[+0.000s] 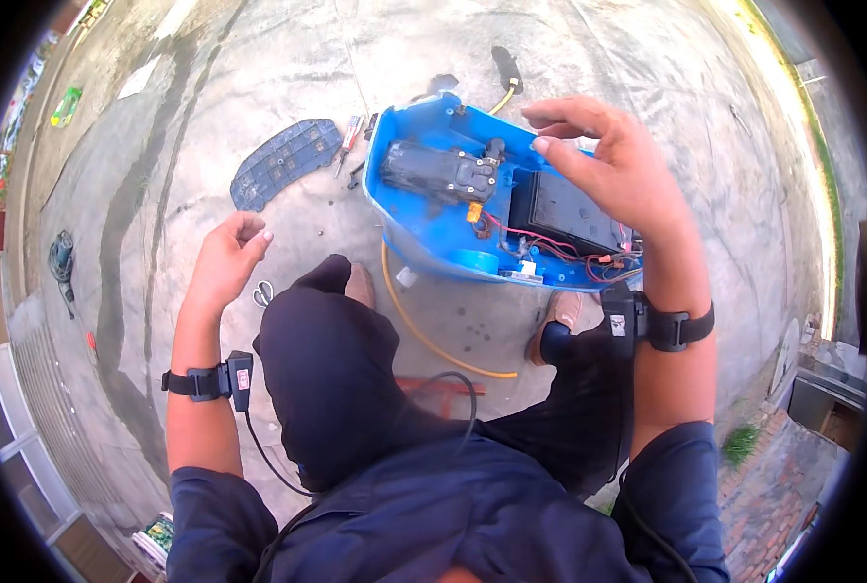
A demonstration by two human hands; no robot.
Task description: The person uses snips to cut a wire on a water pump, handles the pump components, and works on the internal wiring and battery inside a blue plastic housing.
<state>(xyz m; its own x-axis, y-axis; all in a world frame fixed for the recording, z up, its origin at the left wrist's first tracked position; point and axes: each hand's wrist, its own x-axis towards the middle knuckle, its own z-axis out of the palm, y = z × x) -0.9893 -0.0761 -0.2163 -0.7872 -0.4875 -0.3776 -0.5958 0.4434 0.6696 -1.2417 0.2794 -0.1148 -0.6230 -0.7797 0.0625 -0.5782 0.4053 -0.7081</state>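
A blue plastic housing (424,238) stands open on the ground in front of me, tilted. Inside it are a black motor pump (433,173), a black battery (574,212) and several thin wires, with an orange connector (474,212) among them. My right hand (613,160) hovers over the far right rim of the housing, thumb and fingers apart and nothing visible in it. My left hand (229,260) hangs above the ground left of the housing, fingers loosely bent and seemingly holding nothing. Nearest to it lies a curved black plastic cover (286,162).
A screwdriver (349,141) lies between cover and housing. Scissors (263,293) rest beside my left knee. A yellow hose (424,335) curves from the housing toward a red metal piece (433,387) between my legs. A dark tool (62,260) lies far left on the concrete.
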